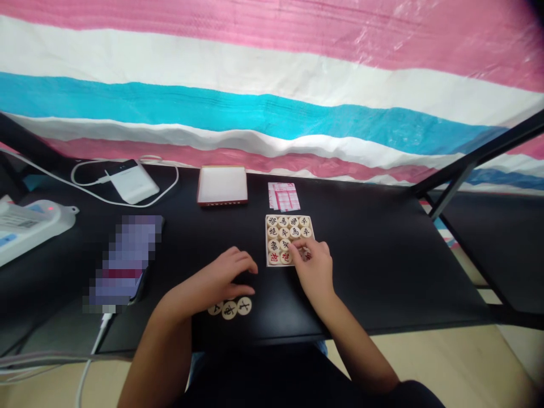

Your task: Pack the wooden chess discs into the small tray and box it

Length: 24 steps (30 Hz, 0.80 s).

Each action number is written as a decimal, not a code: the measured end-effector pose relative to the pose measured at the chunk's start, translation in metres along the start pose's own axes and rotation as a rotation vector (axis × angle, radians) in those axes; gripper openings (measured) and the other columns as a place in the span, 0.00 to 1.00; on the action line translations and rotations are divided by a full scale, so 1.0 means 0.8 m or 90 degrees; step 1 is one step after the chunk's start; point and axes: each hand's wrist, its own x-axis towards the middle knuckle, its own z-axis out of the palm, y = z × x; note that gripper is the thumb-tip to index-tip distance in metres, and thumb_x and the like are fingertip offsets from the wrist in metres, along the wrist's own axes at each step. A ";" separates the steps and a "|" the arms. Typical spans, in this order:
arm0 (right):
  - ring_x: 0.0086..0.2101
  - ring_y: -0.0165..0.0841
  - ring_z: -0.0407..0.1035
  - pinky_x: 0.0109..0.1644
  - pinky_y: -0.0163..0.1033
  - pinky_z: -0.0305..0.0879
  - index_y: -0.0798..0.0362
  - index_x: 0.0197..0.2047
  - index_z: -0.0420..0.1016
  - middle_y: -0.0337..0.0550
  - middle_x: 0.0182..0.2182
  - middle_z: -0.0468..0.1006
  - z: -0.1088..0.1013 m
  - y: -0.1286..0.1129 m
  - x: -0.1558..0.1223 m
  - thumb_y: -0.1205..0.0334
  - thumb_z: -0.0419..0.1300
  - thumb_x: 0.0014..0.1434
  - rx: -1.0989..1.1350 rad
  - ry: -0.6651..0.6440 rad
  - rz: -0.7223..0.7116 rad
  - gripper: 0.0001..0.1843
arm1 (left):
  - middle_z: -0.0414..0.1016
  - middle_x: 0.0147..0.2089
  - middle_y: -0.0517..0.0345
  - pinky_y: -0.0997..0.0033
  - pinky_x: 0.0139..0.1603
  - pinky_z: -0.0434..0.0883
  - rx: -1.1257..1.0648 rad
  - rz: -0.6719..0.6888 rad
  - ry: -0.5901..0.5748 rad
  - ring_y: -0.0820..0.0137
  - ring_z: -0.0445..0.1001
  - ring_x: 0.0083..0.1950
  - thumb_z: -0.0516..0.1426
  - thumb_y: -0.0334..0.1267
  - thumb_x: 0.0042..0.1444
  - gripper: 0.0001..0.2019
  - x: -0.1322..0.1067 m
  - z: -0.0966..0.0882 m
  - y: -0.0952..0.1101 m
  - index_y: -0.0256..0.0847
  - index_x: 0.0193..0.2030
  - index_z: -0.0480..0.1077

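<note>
A plastic tarpaulin (272, 85) striped in pink, white and blue hangs behind the black bench (374, 272), which has a black metal frame (480, 148). Pale beige flooring (442, 362) shows below its front edge, under even light.

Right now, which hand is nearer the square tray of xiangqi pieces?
Right. The right hand reaches over the near side of the square tray of xiangqi pieces, fingers touching it; the left hand sits off to the tray's left, apart from it.

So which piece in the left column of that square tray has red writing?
The bottom round wooden piece of the square tray: its character is red, while the three above it are black.
</note>
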 end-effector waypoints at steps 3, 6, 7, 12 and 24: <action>0.32 0.36 0.61 0.38 0.40 0.59 0.50 0.27 0.72 0.42 0.28 0.75 -0.004 -0.003 0.000 0.59 0.56 0.55 0.012 -0.007 0.000 0.07 | 0.68 0.41 0.58 0.72 0.42 0.63 0.003 0.040 -0.104 0.68 0.63 0.44 0.60 0.41 0.50 0.11 -0.004 0.003 0.015 0.43 0.39 0.66; 0.33 0.36 0.62 0.39 0.40 0.59 0.50 0.28 0.72 0.41 0.29 0.75 -0.006 -0.003 0.000 0.60 0.56 0.55 0.026 -0.014 -0.008 0.07 | 0.68 0.42 0.58 0.72 0.41 0.61 0.048 0.060 -0.158 0.66 0.62 0.43 0.64 0.37 0.45 0.15 -0.007 0.008 0.021 0.43 0.39 0.65; 0.33 0.36 0.62 0.39 0.40 0.59 0.50 0.28 0.72 0.41 0.29 0.75 -0.006 -0.004 0.000 0.60 0.56 0.54 0.029 -0.015 -0.010 0.07 | 0.67 0.42 0.58 0.71 0.41 0.61 0.067 0.059 -0.164 0.66 0.62 0.43 0.65 0.35 0.43 0.16 -0.008 0.011 0.020 0.43 0.39 0.65; 0.32 0.34 0.64 0.35 0.39 0.59 0.50 0.28 0.72 0.40 0.27 0.74 -0.009 -0.011 -0.002 0.60 0.57 0.54 0.055 -0.029 -0.015 0.06 | 0.67 0.39 0.59 0.70 0.40 0.59 0.124 0.074 -0.115 0.67 0.62 0.40 0.62 0.32 0.48 0.10 -0.007 0.022 0.006 0.42 0.35 0.65; 0.23 0.27 0.59 0.26 0.34 0.56 0.50 0.40 0.69 0.38 0.29 0.74 0.000 -0.042 -0.027 0.58 0.56 0.54 0.246 -0.280 0.003 0.10 | 0.69 0.45 0.56 0.67 0.48 0.63 0.026 0.007 0.200 0.69 0.65 0.44 0.53 0.37 0.58 0.10 0.009 0.005 0.019 0.42 0.46 0.62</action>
